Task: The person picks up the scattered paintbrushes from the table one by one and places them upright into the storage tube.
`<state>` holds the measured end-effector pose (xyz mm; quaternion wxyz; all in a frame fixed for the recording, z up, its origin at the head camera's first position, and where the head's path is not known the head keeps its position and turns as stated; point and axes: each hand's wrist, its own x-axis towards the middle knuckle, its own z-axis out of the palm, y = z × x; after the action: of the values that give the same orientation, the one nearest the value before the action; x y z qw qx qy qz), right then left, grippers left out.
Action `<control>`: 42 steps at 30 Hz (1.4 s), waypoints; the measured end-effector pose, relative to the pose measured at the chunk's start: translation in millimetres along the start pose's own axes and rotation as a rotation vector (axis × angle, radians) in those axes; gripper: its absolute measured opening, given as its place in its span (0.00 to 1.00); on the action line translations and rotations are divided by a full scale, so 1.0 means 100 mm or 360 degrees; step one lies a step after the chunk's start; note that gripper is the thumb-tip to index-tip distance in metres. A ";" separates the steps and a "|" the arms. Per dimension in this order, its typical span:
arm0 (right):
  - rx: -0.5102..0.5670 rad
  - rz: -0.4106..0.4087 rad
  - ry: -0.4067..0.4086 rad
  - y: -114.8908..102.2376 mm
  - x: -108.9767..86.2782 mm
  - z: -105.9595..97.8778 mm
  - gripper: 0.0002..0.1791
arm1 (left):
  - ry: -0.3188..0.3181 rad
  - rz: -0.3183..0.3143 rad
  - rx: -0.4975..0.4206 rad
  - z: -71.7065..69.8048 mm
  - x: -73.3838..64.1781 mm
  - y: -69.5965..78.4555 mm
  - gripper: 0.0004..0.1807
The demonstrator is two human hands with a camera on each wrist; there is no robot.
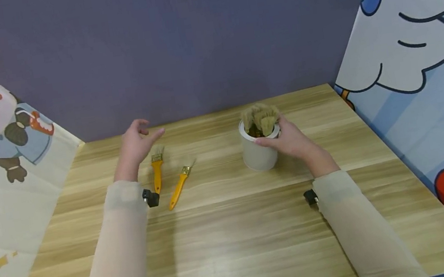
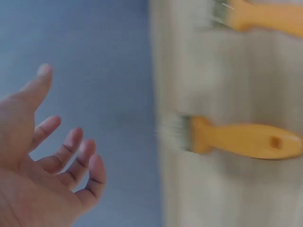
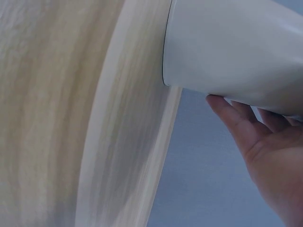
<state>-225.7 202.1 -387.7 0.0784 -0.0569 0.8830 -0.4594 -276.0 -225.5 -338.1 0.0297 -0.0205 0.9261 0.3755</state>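
In the head view a white cylindrical pot [image 1: 259,153] stands at the right of the middle of the table. Tan bristle-like tufts [image 1: 261,118] stick out of its top; what lies below them is hidden. My right hand [image 1: 291,140] grips the pot's right side, thumb across the front near the rim, other fingers mostly hidden behind. Further left, my left hand [image 1: 135,146] hovers with loosely bent fingers, holding nothing. Beside it lies a paintbrush [image 1: 157,169] with a yellow handle, bristles pointing away. A second yellow-handled paintbrush [image 1: 180,186] lies slantwise to its right.
The light wood-grain table [image 1: 238,246] runs back to a plain dark purple-grey wall [image 1: 190,42]. Cartoon-printed panels flank it, one on the left [image 1: 12,203] and one on the right [image 1: 418,123].
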 end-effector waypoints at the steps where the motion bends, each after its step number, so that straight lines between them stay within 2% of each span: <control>1: 0.0003 -0.0010 0.0000 0.00 0.00 0.00 0.67 | -0.0024 -0.0029 0.0004 0.03 0.05 -0.07 0.48; 4: 0.0010 -0.0037 0.0004 0.00 0.01 0.00 0.65 | -0.0046 -0.0074 0.0075 0.13 0.17 -0.29 0.48; 9: 0.0012 -0.0029 -0.0007 0.01 0.01 0.01 0.66 | -0.0088 -0.0151 0.0208 0.28 0.23 -0.52 0.37; 15: 0.0020 -0.0029 0.0001 0.00 0.00 0.00 0.65 | -0.0154 -0.0184 0.0367 0.37 0.24 -0.61 0.23; 20: 0.0019 -0.0055 0.0039 -0.01 0.02 0.00 0.64 | -0.0152 -0.0146 0.0405 0.38 0.27 -0.65 0.19; 26: 0.0015 -0.0049 0.0035 0.00 0.03 0.00 0.63 | -0.0144 -0.0167 0.0441 0.37 0.28 -0.64 0.13; 31: 0.0005 -0.0057 0.0029 0.01 0.00 0.01 0.64 | -0.0050 -0.0136 0.0398 0.32 0.29 -0.57 0.15; 35: -0.0019 -0.0049 0.0016 0.02 0.00 0.01 0.65 | 0.0006 -0.0073 0.0333 0.22 0.32 -0.41 0.16; 39: -0.0013 -0.0035 0.0005 0.03 0.00 0.00 0.64 | 0.0011 -0.0012 0.0252 0.11 0.31 -0.10 0.14; 42: -0.0011 -0.0039 0.0010 0.02 0.00 0.00 0.65 | 0.0014 0.0040 0.0138 0.05 0.26 0.20 0.14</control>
<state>-226.1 202.9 -389.8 0.0699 -0.0664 0.8841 -0.4573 -303.2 -208.4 -329.6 0.0218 -0.0092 0.9418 0.3352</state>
